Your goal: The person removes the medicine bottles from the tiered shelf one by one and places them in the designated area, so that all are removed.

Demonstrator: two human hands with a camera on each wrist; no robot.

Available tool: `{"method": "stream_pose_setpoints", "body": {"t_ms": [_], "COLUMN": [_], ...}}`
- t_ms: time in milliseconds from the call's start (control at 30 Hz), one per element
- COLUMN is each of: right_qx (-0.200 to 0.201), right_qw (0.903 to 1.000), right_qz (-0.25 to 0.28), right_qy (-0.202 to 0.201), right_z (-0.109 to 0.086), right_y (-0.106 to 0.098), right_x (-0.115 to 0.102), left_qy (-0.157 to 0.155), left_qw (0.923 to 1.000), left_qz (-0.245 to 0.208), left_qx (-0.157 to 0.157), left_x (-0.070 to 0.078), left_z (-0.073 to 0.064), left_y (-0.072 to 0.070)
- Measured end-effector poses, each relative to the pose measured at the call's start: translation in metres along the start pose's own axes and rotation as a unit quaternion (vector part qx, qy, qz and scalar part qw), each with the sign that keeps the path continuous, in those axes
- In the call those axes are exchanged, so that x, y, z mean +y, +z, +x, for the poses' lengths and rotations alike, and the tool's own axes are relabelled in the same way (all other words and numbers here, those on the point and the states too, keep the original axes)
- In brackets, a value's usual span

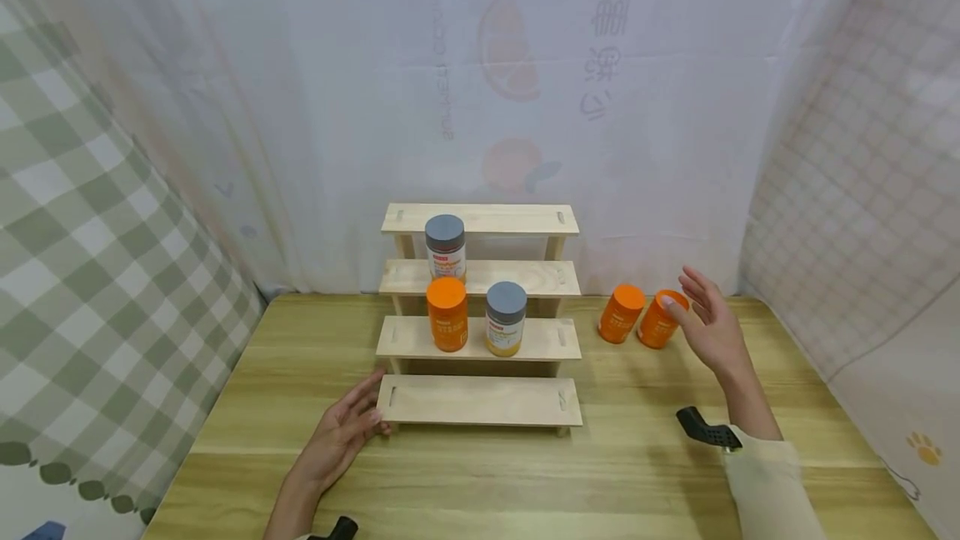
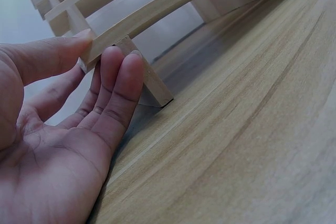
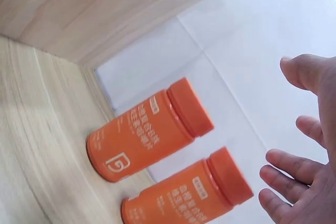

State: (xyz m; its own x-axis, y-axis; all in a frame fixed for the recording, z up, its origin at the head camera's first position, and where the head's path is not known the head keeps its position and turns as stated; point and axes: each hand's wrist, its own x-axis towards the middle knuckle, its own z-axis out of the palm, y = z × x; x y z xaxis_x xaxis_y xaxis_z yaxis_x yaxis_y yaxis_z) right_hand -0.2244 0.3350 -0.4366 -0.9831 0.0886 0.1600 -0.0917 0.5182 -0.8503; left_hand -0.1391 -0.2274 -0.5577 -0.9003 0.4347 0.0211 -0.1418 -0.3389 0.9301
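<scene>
Judging from the right wrist view, I think the likeliest trouble is the right hand toppling the near orange bottle, just beside its thumb, into the far orange bottle, a little further toward the left hand; a careless sideways brush against the lid would cause it. Lifting the left hand could also tilt the wooden rack, upsetting the shelved orange bottle, lower grey-lidded jar and upper grey-lidded jar that stand between my hands. As for pose, I have the right hand empty, fingers extended and spread, apart from both bottles. The left pinches the near end of the lowest step, thumb on top, with fingertips by the leg beneath.
</scene>
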Motion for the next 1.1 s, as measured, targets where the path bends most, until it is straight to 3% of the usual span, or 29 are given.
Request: {"method": "stream_pose_setpoints", "body": {"t_ms": [200, 467, 667, 867, 1100], "right_qx": [-0.002, -0.019, -0.046, -0.07, -0.099], "right_qw": [0.9998, 0.9967, 0.9922, 0.9872, 0.9831], "right_qz": [-0.002, -0.004, 0.028, 0.062, 0.06], "right_qy": [-0.021, -0.079, -0.112, -0.129, -0.142], "right_z": [-0.003, -0.005, -0.003, 0.0, 0.003], "right_y": [0.003, 0.013, 0.027, 0.042, 0.06], "right_x": [-0.02, -0.045, -0.058, -0.071, -0.083], "left_qy": [0.002, -0.002, -0.001, 0.0, 0.001], "left_qw": [1.0, 1.0, 1.0, 1.0, 1.0], "left_qz": [-0.004, 0.0, 0.003, -0.001, -0.006], "left_qx": [-0.004, -0.003, -0.003, -0.002, -0.003], "left_x": [-0.002, -0.001, -0.001, 0.0, -0.001], "left_z": [0.001, 0.002, 0.001, 0.001, 0.0], "left_y": [0.002, 0.003, 0.002, 0.002, 0.001]}}
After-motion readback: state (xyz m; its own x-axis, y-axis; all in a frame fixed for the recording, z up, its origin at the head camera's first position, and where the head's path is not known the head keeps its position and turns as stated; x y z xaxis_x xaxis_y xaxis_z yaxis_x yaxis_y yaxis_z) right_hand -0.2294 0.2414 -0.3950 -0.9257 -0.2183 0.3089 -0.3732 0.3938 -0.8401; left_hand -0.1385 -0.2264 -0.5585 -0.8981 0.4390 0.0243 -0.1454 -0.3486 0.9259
